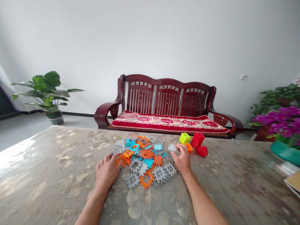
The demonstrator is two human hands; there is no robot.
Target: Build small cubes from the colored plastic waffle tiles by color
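A pile of flat interlocking plastic tiles (148,153) in grey, orange and light blue lies on the table, their edges notched. Some of the tiles have window-like cutouts. At the pile's left side rests my left hand (108,170), its fingers apart against orange tiles (126,158); it appears to grip none of them. Between the thumb and fingers of my right hand (183,159) is a solid grey tile (172,147), held at the pile's right edge. Just beyond that hand stand a yellow-green cube (185,138), red cubes (197,140) and an orange block (188,147), partly hidden by my fingers.
A patterned cover lies over the table (58,175). Behind it stands a dark red wooden bench (167,97) with a red floral cushion. Purple flowers in a teal pot (284,153) and a blurred stack of books or boxes (292,181) sit at right. A grey piece (235,141) lies near the far edge.
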